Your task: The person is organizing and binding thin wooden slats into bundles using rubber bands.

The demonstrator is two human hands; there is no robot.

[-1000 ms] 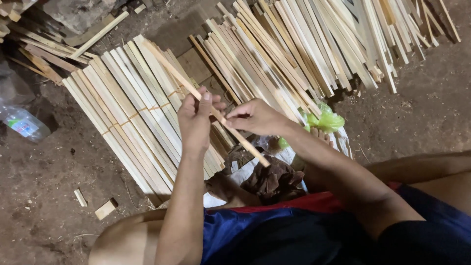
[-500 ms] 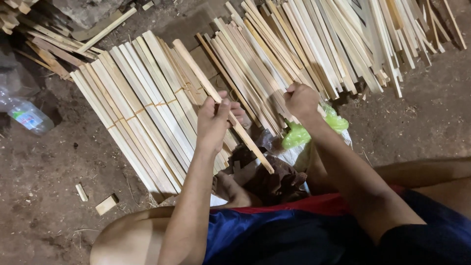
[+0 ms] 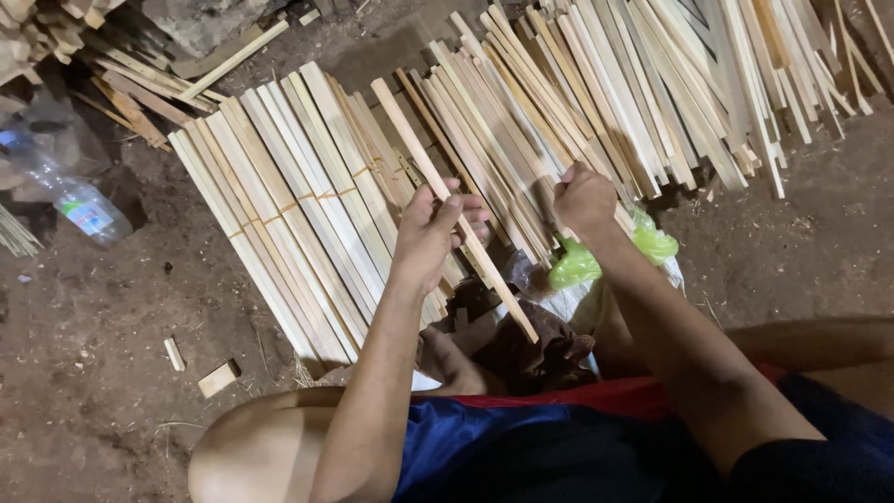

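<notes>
My left hand [image 3: 436, 233] grips a long pale wooden stick [image 3: 410, 135] that slants from the upper left down to my lap. A tied bundle of flat sticks [image 3: 289, 214] lies on the ground just left of it. My right hand [image 3: 582, 197] is closed on the near ends of sticks in the loose pile [image 3: 596, 84] ahead; what exactly it grips is hidden by the fingers. A bright green plastic bag [image 3: 577, 265] sits under my right wrist. A dark brown cloth [image 3: 521, 349] lies on my lap.
A clear plastic bottle [image 3: 79, 205] lies on the dirt at left. Small wood offcuts [image 3: 219, 377] rest near my left knee [image 3: 261, 452]. More sticks are heaped at the top left [image 3: 121, 79]. Bare dirt ground [image 3: 801, 251] spreads to the right.
My right hand has left the stick held by my left hand and reached forward to the loose pile. My left hand keeps hold of its stick.
</notes>
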